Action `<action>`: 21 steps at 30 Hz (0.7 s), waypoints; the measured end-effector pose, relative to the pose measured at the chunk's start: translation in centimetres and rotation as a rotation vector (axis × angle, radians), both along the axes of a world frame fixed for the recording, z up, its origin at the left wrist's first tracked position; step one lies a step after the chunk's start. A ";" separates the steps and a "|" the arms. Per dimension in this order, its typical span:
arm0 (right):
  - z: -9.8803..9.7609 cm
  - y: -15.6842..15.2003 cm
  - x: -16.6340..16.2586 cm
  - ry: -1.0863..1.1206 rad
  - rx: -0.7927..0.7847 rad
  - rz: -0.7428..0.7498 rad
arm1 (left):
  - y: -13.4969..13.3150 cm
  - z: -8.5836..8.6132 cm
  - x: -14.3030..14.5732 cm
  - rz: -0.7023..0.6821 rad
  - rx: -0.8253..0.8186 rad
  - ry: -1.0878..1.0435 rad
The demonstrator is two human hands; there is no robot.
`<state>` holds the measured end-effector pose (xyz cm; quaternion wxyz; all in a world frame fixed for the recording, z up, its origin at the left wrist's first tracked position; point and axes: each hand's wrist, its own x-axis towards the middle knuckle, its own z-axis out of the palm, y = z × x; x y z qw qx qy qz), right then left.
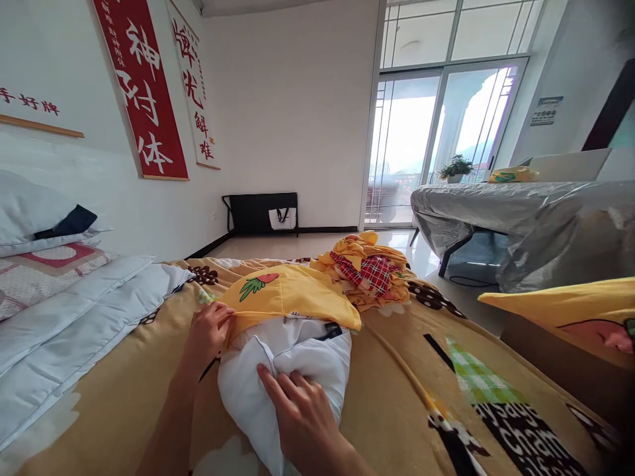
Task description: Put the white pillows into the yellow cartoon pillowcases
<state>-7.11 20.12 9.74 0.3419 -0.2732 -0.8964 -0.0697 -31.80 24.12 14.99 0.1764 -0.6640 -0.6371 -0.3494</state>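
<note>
A white pillow (248, 396) lies in front of me, its far part inside a yellow pillowcase (297, 291) printed with a carrot. My left hand (211, 328) pinches the left edge of the pillowcase opening. On top of the pillow rests my right hand (302, 410), its fingers bent and pressing into the white fabric near a crease. A small black tag (333, 330) shows at the pillow's right, by the case's edge. Beneath everything spreads a tan patterned blanket (397, 383).
A heap of yellow and red plaid cloth (374, 274) sits beyond the pillowcase. White bedding (89, 311) is stacked at left. At right, another yellow carrot-printed piece (570, 311) tops a brown box (540, 350). A plastic-covered table (496, 205) stands behind.
</note>
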 end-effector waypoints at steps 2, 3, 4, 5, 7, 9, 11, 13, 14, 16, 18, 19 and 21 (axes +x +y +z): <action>0.1 0.0 0.0 0.002 0.007 0.006 | 0.5 -0.9 0.7 0.154 0.114 0.089; 0.1 0.0 0.0 0.004 0.010 0.007 | 0.8 -1.4 1.1 0.212 0.150 0.126; 0.1 0.0 0.0 0.005 0.012 0.009 | 1.1 -1.9 1.5 0.249 0.171 0.148; 0.1 0.0 0.0 0.005 0.014 0.010 | 1.4 -2.4 1.9 0.265 0.181 0.149; 0.1 0.0 0.0 0.007 0.014 0.008 | 1.9 -3.1 2.5 0.261 0.169 0.092; 0.0 0.0 0.0 0.005 0.012 0.007 | 2.2 -3.2 2.6 0.228 0.125 0.031; 0.0 0.0 0.0 0.002 0.009 0.006 | 2.1 -2.8 2.5 0.173 0.067 0.021; 0.1 0.0 0.0 0.001 0.008 0.004 | 1.7 -2.2 2.2 0.090 0.013 0.050; 0.1 -0.1 0.0 -0.001 0.007 0.002 | 1.5 -1.9 2.1 0.031 -0.023 0.061; 0.2 -0.1 0.0 -0.008 0.004 -0.002 | 0.9 -1.4 1.8 -0.087 -0.111 0.067; 0.3 -0.2 0.0 -0.019 0.001 -0.002 | 0.6 -1.3 1.6 -0.153 -0.200 0.047; 0.3 -0.1 0.0 -0.023 0.000 -0.001 | 0.6 -1.4 1.6 -0.157 -0.232 0.031; 0.2 -0.1 0.0 -0.025 -0.005 0.003 | 0.9 -1.7 1.8 -0.125 -0.255 0.001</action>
